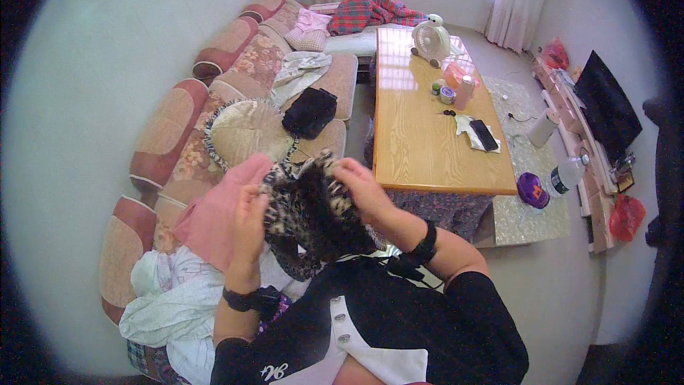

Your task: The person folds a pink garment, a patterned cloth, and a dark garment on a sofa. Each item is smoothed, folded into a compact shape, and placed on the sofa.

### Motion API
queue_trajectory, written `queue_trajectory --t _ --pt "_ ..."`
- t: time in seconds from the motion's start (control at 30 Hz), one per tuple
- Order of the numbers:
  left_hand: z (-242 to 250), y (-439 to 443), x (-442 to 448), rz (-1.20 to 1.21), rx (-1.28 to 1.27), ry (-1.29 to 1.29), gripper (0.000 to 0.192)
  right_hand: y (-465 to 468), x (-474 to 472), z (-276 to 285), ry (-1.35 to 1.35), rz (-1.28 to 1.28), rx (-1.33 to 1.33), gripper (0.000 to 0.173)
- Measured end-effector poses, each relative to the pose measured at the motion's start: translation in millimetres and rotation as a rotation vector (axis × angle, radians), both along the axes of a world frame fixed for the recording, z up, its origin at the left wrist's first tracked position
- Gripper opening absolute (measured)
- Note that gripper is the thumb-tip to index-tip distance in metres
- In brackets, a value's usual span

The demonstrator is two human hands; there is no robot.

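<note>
A dark animal-print garment hangs between my two hands in front of my body. My left hand pinches its upper left edge, while my right hand grips the upper right edge. Behind my left hand lies a pink cloth on the sofa. Further along the seat, a folded black garment rests partly against a round cushion with a ruffled rim. Pale crumpled clothes are heaped at the lower left.
To the right stands a wooden table holding a small fan, a pink bottle, jars and a phone on white tissue. The floral sofa runs along the left. A large water bottle stands beyond the table.
</note>
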State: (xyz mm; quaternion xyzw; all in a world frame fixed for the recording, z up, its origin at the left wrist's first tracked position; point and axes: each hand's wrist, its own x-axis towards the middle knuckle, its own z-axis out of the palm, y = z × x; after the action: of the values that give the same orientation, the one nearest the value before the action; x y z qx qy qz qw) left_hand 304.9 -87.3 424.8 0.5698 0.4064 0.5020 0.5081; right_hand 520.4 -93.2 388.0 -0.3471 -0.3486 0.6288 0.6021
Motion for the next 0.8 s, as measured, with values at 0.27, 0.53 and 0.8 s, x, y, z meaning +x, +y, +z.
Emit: queue_trajectory --t 0.27,0.53,0.8 --pt "-28 -17 34 -0.133 0.155 0.186 0.014 -19 -28 -9 -0.516 0.046 0.341 0.018" --pt "-15 -27 36 -0.288 0.090 0.257 0.027 -30 -17 -5 -0.437 0.046 0.267 0.027" --pt "-12 -21 31 -0.444 0.120 0.426 0.051 -20 -8 -17 -0.624 -0.027 0.263 0.036"
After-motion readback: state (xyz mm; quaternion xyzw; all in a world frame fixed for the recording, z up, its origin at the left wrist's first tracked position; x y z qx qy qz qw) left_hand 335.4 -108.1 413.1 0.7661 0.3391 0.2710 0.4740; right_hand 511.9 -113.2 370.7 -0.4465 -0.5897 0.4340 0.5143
